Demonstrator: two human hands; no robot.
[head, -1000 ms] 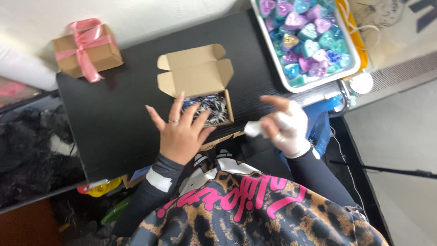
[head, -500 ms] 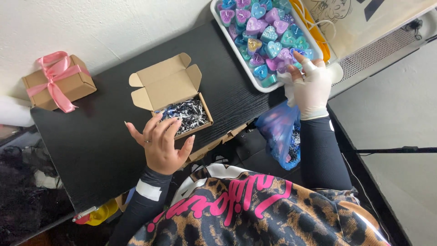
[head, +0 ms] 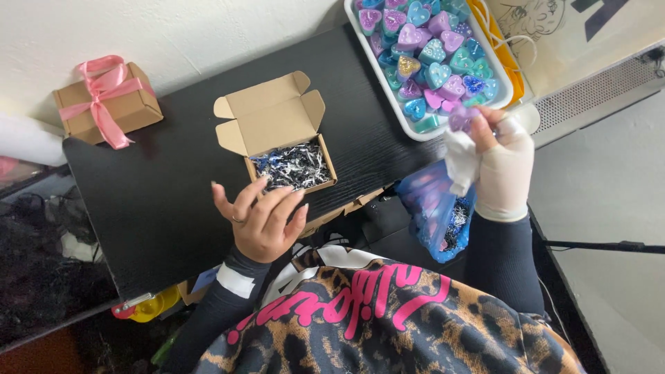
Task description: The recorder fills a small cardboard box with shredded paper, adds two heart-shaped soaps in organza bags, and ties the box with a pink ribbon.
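An open brown cardboard box (head: 271, 123) sits on the black table (head: 159, 201), its lid flipped back and its base filled with black and silver shredded paper (head: 291, 166). My left hand (head: 262, 223) hovers palm up just in front of the box, fingers spread, holding nothing. My right hand (head: 500, 166), in a white glove, is raised at the table's right edge, pinching a purple heart-shaped piece (head: 460, 118) together with a white cloth (head: 460, 161). It is just below the white tray (head: 409, 123) full of purple, blue and teal heart pieces.
A closed brown box tied with a pink ribbon (head: 105, 102) stands at the table's far left. A blue plastic bag (head: 436, 208) holding more shredded paper hangs below the table edge on the right. A white wall runs behind the table; dark clutter lies to the left.
My right hand has come back from the tray with a purple heart piece pinched in it. My left hand has drawn slightly away from the box, still open.
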